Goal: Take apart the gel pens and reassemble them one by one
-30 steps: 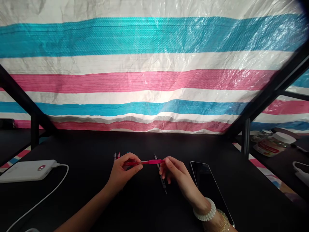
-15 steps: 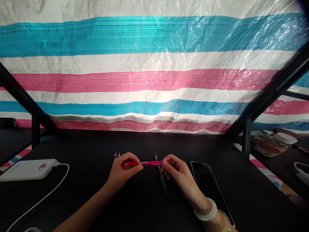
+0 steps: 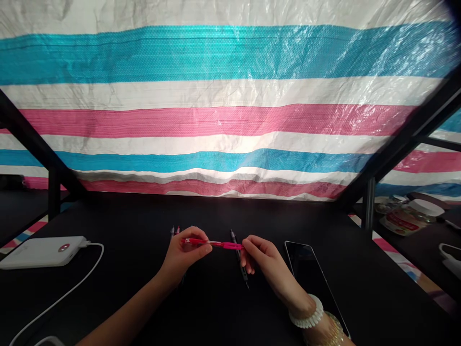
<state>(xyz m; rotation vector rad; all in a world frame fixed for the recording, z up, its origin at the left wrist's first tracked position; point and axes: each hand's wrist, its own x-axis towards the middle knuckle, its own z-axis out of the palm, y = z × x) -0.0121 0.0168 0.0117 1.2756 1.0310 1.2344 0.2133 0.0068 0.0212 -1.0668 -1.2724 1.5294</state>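
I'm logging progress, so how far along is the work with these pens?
Nothing shows as finished. In hand: the left hand and right hand each pinch one end of a pink pen, held level above the table. Left: a dark pen lies under the right hand, and more pens lie behind the left hand, untouched.

A white power bank [image 3: 43,251] with its white cable [image 3: 68,288] lies at lower left on the black table [image 3: 126,221]. A dark phone [image 3: 311,276] lies at lower right. A striped blue, pink and white tarp [image 3: 223,105] fills the upper frame. White-lidded jars [image 3: 408,216] stand at far right.
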